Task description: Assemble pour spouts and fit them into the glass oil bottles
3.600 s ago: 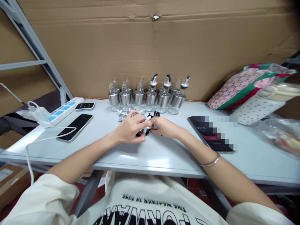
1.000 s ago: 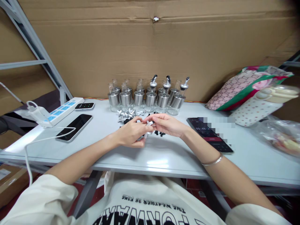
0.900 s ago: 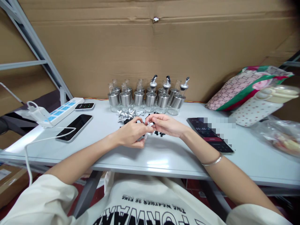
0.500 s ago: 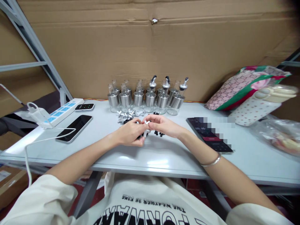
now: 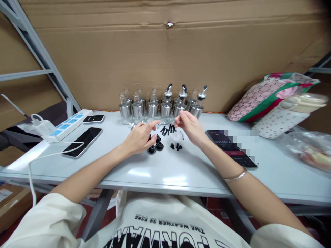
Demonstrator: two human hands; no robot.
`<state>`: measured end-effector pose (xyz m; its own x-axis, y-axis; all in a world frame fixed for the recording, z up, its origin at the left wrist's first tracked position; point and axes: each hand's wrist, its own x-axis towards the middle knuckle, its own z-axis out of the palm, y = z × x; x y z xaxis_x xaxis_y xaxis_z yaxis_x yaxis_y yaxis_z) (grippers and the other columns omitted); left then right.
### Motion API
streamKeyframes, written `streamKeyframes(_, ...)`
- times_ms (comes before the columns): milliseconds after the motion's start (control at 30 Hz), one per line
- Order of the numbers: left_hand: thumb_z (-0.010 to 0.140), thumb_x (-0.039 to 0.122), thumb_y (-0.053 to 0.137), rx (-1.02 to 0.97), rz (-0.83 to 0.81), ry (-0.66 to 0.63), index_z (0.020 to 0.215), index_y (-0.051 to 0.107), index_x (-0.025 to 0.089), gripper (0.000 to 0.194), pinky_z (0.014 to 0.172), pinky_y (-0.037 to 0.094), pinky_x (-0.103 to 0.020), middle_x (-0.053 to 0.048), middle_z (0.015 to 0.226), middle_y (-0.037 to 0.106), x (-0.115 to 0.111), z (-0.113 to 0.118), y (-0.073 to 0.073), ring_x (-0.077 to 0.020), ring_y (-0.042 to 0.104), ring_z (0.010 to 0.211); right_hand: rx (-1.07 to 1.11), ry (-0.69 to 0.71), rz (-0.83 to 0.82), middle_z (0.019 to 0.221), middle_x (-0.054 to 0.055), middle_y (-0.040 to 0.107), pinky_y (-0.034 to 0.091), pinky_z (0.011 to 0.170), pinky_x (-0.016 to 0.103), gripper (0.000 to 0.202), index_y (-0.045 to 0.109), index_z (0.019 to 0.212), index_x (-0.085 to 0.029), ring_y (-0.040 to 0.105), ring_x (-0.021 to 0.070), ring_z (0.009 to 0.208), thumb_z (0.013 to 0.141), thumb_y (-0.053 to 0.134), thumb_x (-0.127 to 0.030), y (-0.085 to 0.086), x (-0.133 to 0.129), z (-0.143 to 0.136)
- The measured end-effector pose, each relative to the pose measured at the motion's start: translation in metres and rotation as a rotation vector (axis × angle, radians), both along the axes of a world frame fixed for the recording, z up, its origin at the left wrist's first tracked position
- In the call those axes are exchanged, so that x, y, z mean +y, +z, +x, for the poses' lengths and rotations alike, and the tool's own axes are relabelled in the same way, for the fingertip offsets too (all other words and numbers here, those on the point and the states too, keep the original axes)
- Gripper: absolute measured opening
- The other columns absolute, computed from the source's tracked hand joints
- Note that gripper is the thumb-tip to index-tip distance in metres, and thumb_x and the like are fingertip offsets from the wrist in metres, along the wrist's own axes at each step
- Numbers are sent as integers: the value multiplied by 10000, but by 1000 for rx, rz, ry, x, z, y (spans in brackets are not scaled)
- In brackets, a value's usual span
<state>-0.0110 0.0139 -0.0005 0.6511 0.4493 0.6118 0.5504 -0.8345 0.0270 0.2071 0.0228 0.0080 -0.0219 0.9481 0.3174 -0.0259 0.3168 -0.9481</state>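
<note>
item: small-parts work at a pale counter (image 5: 181, 172), head view.

change noted: half a second before, both hands met over one small white part near the middle of the counter. they had since parted. left hand (image 5: 139, 137) lay low over the black caps (image 5: 154, 146), fingers loosely curled, thumb close to one cap; whether it gripped anything could not be told. right hand (image 5: 188, 125) was lifted toward the bottle row, fingertips pinched together; what sat between them was too small to tell. judged: one joining step was finished and each hand was going for something new.

loose parts: black stoppers (image 5: 168, 129) between the hands; more black bits (image 5: 176, 147) just in front of the right hand.

containers: glass bottles with steel sleeves (image 5: 152, 108) stood in a cluster at the back. all looked empty. three carried pourer spouts (image 5: 183, 91); the rest showed bare open necks.

also present: phone (image 5: 82, 141) and power strip (image 5: 69, 122) at left, tablet (image 5: 231, 150) at right.
</note>
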Motion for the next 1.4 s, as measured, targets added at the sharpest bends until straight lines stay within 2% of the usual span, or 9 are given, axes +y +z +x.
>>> streamKeyframes(100, 884, 219, 370, 59, -104, 49, 1244, 393, 141, 369, 809, 408, -344, -54, 947, 661, 0, 0, 1, -175, 628, 799, -16, -80, -38, 591, -69, 430, 404, 569, 233, 528, 346, 690, -219, 457, 86, 520, 693, 658, -646, -1, 10, 12)
streamKeyframes(167, 892, 233, 377, 102, -147, 63, 1231, 428, 143, 354, 835, 398, -355, -62, 973, 669, -1, 2, 2, -185, 631, 829, -139, -98, -75, 602, -57, 466, 406, 568, 240, 436, 384, 725, -218, 471, 97, 523, 740, 646, -566, 0, 13, 17)
streamKeyframes(333, 916, 262, 391, 188, -137, 38, 1193, 475, 149, 311, 887, 379, -362, -98, 1105, 642, -4, 7, 0, -225, 591, 1007, -815, -200, 96, 645, 0, 556, 363, 598, 255, 198, 483, 714, -187, 507, 134, 604, 834, 536, -336, 13, 6, 29)
streamKeyframes(433, 932, 288, 400, 253, -134, 2, 1185, 483, 149, 301, 888, 377, -366, -97, 1123, 625, -4, 8, -3, -236, 564, 1049, -1124, -193, 66, 691, 21, 602, 341, 581, 252, 213, 520, 750, -179, 521, 150, 627, 820, 582, -371, 18, 2, 40)
streamKeyframes(567, 942, 309, 412, 320, -140, -7, 1195, 482, 147, 309, 901, 370, -370, -94, 1158, 601, -3, 8, -6, -236, 545, 1079, -1343, -95, -63, 826, 59, 653, 367, 600, 253, 278, 585, 860, -166, 567, 187, 725, 748, 684, -400, 13, 6, 51)
streamKeyframes(733, 947, 308, 408, 345, -116, -19, 1176, 489, 158, 285, 885, 364, -348, -92, 1161, 594, -3, 8, -6, -221, 548, 1064, -1430, 15, -30, 828, 71, 662, 386, 613, 260, 217, 645, 844, -150, 581, 204, 758, 721, 705, -319, 2, 14, 54)
streamKeyframes(900, 944, 298, 416, 349, -100, -31, 1157, 497, 163, 265, 866, 359, -336, -88, 1145, 597, -3, 7, -7, -215, 556, 1048, -1474, 47, -90, 750, 55, 659, 380, 583, 253, 66, 657, 756, -148, 564, 183, 667, 693, 670, -157, 3, 11, 51)
streamKeyframes(1167, 939, 296, 436, 372, -101, -19, 1189, 480, 152, 292, 868, 357, -334, -87, 1147, 604, -3, 7, -7, -214, 562, 1038, -1410, -100, -36, 724, 75, 662, 383, 617, 250, 163, 638, 749, -147, 583, 191, 674, 771, 494, -75, 10, 8, 48)
streamKeyframes(1400, 934, 301, 451, 403, -95, 51, 1224, 471, 152, 326, 866, 371, -339, -101, 1140, 608, -1, 7, -7, -230, 567, 1045, -1498, -123, -56, 844, 127, 699, 414, 644, 266, 100, 657, 774, -144, 628, 239, 794, 801, 598, -221, -11, 22, 50)
